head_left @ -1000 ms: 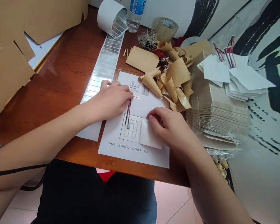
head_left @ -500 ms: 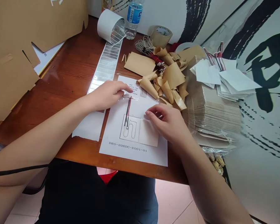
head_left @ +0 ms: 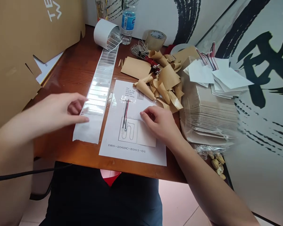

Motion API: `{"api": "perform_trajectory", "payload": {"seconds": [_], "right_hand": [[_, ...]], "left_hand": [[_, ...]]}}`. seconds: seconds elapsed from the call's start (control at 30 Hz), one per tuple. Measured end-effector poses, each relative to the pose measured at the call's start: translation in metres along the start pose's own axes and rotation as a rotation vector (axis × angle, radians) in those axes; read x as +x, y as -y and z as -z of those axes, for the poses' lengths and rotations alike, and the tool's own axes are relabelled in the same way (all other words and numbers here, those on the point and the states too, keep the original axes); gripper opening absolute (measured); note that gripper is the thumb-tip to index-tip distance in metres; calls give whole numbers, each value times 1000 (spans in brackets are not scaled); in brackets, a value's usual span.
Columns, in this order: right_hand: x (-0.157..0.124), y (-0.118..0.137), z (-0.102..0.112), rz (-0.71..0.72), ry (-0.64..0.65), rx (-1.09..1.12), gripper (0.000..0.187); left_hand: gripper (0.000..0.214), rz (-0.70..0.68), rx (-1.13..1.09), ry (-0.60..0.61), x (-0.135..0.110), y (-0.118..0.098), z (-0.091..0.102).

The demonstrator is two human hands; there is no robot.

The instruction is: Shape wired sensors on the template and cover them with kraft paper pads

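Note:
My left hand point(head_left: 61, 110) is off the sheet, thumb and fingers apart with nothing between them, over the left edge of a label strip point(head_left: 96, 94). My right hand point(head_left: 161, 125) is at the right side of a printed sheet point(head_left: 132, 153), fingers curled and thumb tip close to the index finger; I see nothing in its grip. Beside and partly beneath it lies a blank white square point(head_left: 146, 133). Left of the square, a thin looped wire heating element point(head_left: 131, 131) lies inside a printed outline. Its red and black leads point(head_left: 125, 111) run up to clear tape.
Curled brown backing papers point(head_left: 163, 84) and bundled wires point(head_left: 141, 50) lie behind the sheet. A wrapped stack of cards point(head_left: 209, 113) stands right, white squares with leads point(head_left: 217, 77) on top. A water bottle point(head_left: 127, 25), tape roll point(head_left: 156, 39) and cardboard box point(head_left: 37, 31) are farther back.
My left hand has moved left, from the top of the printed sheet to the label strip, uncovering the printed text. My right hand keeps nearly the same place on the sheet.

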State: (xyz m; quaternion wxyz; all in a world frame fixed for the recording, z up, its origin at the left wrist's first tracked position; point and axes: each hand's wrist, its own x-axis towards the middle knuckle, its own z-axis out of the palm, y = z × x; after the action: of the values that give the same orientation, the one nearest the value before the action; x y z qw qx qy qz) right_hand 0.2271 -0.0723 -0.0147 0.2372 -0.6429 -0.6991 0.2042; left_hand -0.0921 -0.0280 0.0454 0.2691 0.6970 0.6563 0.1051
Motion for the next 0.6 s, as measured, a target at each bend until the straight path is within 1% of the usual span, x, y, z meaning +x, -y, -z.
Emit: {"api": "perform_trajectory", "payload": {"seconds": [0.03, 0.07, 0.13, 0.17, 0.27, 0.37, 0.4, 0.47, 0.53, 0.6], "right_hand": [[0, 0, 0, 2, 3, -1, 22], [0, 0, 0, 0, 8, 0, 21], [0, 1, 0, -9, 16, 4, 21], [0, 1, 0, -13, 16, 4, 20], [-1, 0, -1, -13, -3, -1, 20], [0, -2, -2, 5, -21, -10, 20], [0, -3, -3, 13, -30, -16, 20], [1, -4, -4, 28, -62, -34, 21], [0, 0, -4, 50, -148, -72, 20], [-4, 11, -5, 109, -282, -137, 19]], "left_hand": [[62, 5, 76, 48, -9, 6, -6], [68, 22, 105, 77, -17, 10, -12], [80, 90, 112, 18, -28, 14, -23], [79, 100, 95, 12, -31, 13, -26], [66, 167, -12, -28, -36, 9, -32], [47, 119, -220, -5, -38, 10, -33], [43, 127, -262, 4, -39, 11, -33], [41, 157, -308, -15, -42, 14, -33], [41, 177, -358, -14, -45, 16, -34], [36, 167, -421, -40, -47, 16, -37]]}}
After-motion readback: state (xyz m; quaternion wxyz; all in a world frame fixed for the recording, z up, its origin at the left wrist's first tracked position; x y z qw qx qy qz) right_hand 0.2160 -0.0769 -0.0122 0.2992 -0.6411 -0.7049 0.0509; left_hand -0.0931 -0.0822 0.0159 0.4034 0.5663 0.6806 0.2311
